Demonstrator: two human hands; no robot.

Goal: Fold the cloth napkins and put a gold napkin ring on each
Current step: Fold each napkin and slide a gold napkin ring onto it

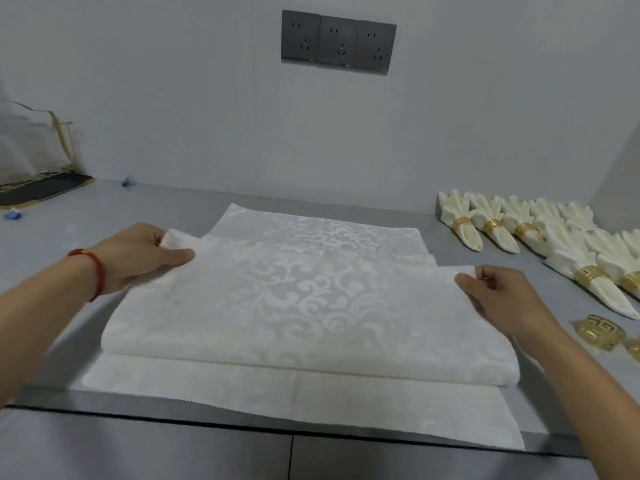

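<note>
Both hands mid-fold on a white napkin, center frame.

L hand (138, 258) at left-center pinches the napkin (294, 306) by its upper-left corner, thumb on top & fingers under the cloth; red cord on that wrist. R hand (502, 299) at right-center pinches the opposite corner the same way. The held layer is folded over w/ a rounded fold facing the bottom of the frame; a flat layer sticks out beneath it toward the counter's (104, 216) near edge, another past it toward the wall. Finished napkins (519, 223) w/ gold rings lie in rows at the right edge, pointed ends toward bottom right. A loose gold ring (601, 332) sits lower right, just beside the R forearm; a 2nd is cut off by the frame edge. Triple outlet panel (338, 41) on the wall, top center.
</note>
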